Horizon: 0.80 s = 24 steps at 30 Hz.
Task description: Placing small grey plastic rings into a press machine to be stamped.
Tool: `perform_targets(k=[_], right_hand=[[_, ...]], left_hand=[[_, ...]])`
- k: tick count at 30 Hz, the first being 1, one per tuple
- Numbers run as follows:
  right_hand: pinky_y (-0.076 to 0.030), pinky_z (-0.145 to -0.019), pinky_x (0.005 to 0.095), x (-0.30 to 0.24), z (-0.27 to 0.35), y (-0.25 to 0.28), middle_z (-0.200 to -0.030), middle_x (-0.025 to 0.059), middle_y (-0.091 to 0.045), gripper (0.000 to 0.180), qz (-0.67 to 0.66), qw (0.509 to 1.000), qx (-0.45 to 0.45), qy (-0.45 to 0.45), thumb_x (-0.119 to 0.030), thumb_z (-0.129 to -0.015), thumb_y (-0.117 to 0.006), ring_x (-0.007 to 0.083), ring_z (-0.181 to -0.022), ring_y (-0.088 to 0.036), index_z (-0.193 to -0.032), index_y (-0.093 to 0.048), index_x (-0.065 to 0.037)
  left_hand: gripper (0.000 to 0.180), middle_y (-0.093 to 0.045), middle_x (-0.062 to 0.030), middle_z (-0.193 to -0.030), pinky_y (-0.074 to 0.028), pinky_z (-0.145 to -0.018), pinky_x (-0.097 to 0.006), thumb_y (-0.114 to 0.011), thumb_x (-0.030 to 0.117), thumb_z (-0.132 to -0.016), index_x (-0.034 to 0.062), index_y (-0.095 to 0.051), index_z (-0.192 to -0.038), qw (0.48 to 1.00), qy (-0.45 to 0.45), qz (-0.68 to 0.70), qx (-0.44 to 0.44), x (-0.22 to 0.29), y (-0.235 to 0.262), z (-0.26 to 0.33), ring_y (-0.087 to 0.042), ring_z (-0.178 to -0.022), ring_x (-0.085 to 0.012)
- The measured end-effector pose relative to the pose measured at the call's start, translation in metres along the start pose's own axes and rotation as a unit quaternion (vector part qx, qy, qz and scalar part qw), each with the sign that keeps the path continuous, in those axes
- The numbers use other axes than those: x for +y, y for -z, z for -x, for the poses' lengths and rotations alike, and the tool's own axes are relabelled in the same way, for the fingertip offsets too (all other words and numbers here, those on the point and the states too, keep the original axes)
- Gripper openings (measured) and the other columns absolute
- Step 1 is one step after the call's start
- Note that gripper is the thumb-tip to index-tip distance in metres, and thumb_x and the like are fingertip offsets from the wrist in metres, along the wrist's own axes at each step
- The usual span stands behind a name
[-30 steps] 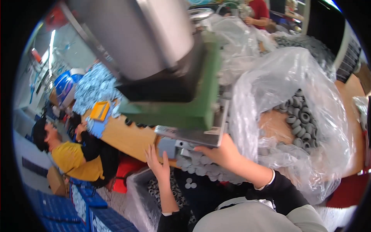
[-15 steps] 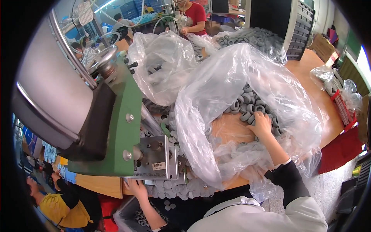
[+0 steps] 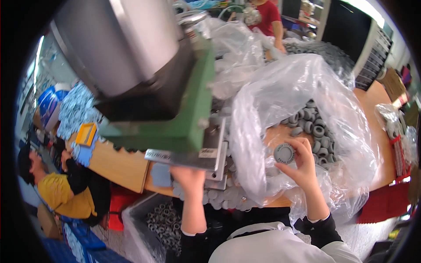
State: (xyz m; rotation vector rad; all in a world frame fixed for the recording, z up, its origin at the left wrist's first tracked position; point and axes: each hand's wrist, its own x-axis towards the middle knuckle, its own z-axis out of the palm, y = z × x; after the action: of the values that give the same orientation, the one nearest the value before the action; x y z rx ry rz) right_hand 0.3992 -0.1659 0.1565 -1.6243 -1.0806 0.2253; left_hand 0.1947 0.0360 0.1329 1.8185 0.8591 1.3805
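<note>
My right hand (image 3: 303, 168) pinches a round grey cap (image 3: 284, 154) with dark printed marks on its face, between thumb and fingers. It is over the mouth of a clear plastic bag (image 3: 250, 116), next to a heap of grey ring-shaped parts (image 3: 318, 130). My left hand (image 3: 189, 179) reaches to the metal block (image 3: 220, 160) under the green press (image 3: 175, 133). Its fingers are blurred and hidden beneath the plate, so their grip does not show. Flat grey discs (image 3: 219, 199) lie along the table edge below the block.
A lined bin (image 3: 131, 228) of grey rings stands below the table edge. At left a person in yellow (image 3: 79, 193) sits near a yellow tray (image 3: 86, 133) and a light blue pile (image 3: 79, 109). A person in red (image 3: 265, 17) stands across the table. More bagged parts (image 3: 322, 52) lie behind.
My right hand has lifted a grey cap from the heap and drawn it left. My left hand has moved from the table edge up under the press plate. The view has shifted left.
</note>
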Motion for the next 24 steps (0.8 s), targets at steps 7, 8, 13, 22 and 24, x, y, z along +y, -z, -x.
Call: perform_targets(k=[7,8,13,22,24], right_hand=[[-0.050,-0.078,0.0335,-0.051,-0.001,-0.089,-0.101,0.0139,-0.059,0.062,-0.018,0.988,-0.112,0.109,-0.015,-0.066,-0.082,0.0268,-0.092,-0.060,-0.120,-0.054,-0.002],[-0.050,-0.077,0.0356,-0.052,-0.002,-0.101,-0.099,0.0163,-0.060,0.062,-0.011,0.989,-0.095,0.111,-0.015,-0.066,-0.082,0.0304,-0.091,-0.061,-0.120,-0.054,-0.002],[-0.051,-0.064,0.0396,-0.063,-0.011,-0.159,-0.086,0.0187,-0.062,0.037,-0.046,0.988,-0.132,0.067,-0.019,-0.073,-0.075,0.0362,-0.074,-0.062,-0.103,-0.059,-0.002],[-0.051,-0.071,0.0414,-0.044,-0.015,-0.130,-0.094,0.0168,-0.063,0.041,0.012,0.989,-0.140,0.054,-0.017,-0.075,-0.072,0.0350,-0.082,-0.062,-0.110,-0.058,-0.002],[-0.050,-0.077,0.0414,-0.035,-0.002,-0.105,-0.101,0.0164,-0.064,0.051,-0.042,0.997,-0.054,0.034,-0.017,-0.075,-0.073,0.0322,-0.088,-0.062,-0.119,-0.052,-0.002]], left_hand=[[0.048,-0.060,-0.0126,-0.106,-0.032,-0.100,-0.046,-0.076,0.017,-0.070,0.0013,-0.055,-0.110,0.981,-0.066,-0.132,0.128,-0.028,0.032,0.050,-0.052,-0.109,-0.0370],[0.050,-0.058,-0.0141,-0.112,-0.031,-0.102,-0.046,-0.077,0.016,-0.070,0.0007,-0.055,-0.112,0.981,-0.047,-0.114,0.153,-0.040,0.043,0.063,-0.049,-0.115,-0.0375],[0.073,-0.041,-0.0235,-0.136,-0.026,-0.107,-0.048,-0.077,0.021,-0.072,-0.0061,-0.041,-0.129,0.901,0.132,-0.331,0.248,-0.115,0.149,0.142,-0.034,-0.129,-0.0389],[0.042,-0.050,-0.0155,-0.131,-0.029,-0.104,-0.048,-0.061,0.015,-0.084,0.0041,-0.053,-0.124,0.947,-0.030,-0.319,0.009,-0.120,0.092,0.036,-0.037,-0.128,-0.0401],[0.031,-0.057,-0.0137,-0.122,-0.033,-0.101,-0.047,-0.059,0.015,-0.083,0.0042,-0.061,-0.113,0.905,0.006,-0.419,-0.074,-0.149,0.101,0.033,-0.044,-0.123,-0.0390]])
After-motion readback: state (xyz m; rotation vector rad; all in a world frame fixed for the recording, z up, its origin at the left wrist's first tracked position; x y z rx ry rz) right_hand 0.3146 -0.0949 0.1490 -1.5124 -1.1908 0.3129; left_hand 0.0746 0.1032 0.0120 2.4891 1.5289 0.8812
